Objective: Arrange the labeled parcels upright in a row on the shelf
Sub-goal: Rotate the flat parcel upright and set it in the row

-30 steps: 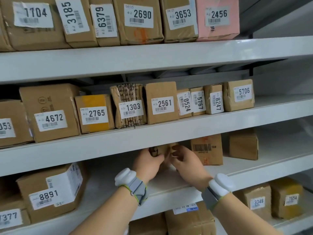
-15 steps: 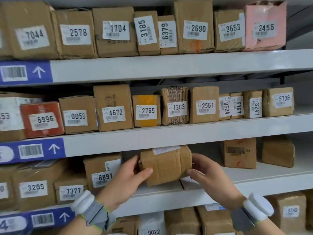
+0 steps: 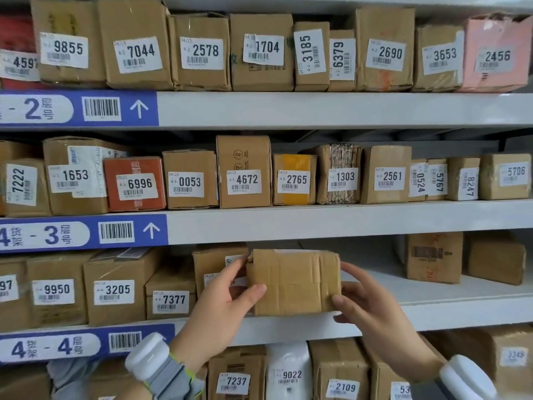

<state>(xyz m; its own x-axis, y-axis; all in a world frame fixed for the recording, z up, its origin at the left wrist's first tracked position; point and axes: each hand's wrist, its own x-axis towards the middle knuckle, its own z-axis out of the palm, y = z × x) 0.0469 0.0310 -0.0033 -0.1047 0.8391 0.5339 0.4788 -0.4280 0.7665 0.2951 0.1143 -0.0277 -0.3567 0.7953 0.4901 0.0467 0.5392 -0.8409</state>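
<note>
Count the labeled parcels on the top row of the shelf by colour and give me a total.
Brown cardboard parcels: 8
Pink parcel at the right end: 1
Red parcel, cut off at the left edge: 1
Total: 10
</note>
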